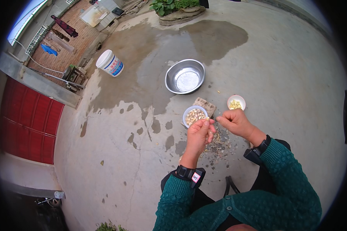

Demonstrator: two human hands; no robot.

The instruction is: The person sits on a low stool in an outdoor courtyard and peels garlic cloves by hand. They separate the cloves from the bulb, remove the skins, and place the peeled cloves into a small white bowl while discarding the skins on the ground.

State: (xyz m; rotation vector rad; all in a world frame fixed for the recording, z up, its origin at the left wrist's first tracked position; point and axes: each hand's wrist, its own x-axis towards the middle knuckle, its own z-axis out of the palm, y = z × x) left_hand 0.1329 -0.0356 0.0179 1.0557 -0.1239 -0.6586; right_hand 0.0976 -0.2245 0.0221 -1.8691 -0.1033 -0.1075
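Note:
Between thumb and index finger, my left hand [199, 132] pinches a small pale garlic clove [207, 118]. It is above the near rim of a bluish-white bowl [185, 110] of unpeeled garlic cloves [195, 116], which appear to sit in water. My right hand [235, 123] is just to the right, its fingers curled and thumb pressed against the index finger; nothing is visible in it. Beyond that hand stands a small white bowl [240, 98] with peeled yellowish cloves [235, 104], partly hidden by it. Garlic skins [218, 144] lie scattered on the concrete below my hands.
A brick-like block [206, 104] lies behind the bowl of unpeeled cloves. Farther off are a metal basin [187, 78] and a white plastic bucket [111, 64]. Wet patches [217, 40] darken the concrete. A red metal door [30, 121] is at left, a planter [182, 18] at the back.

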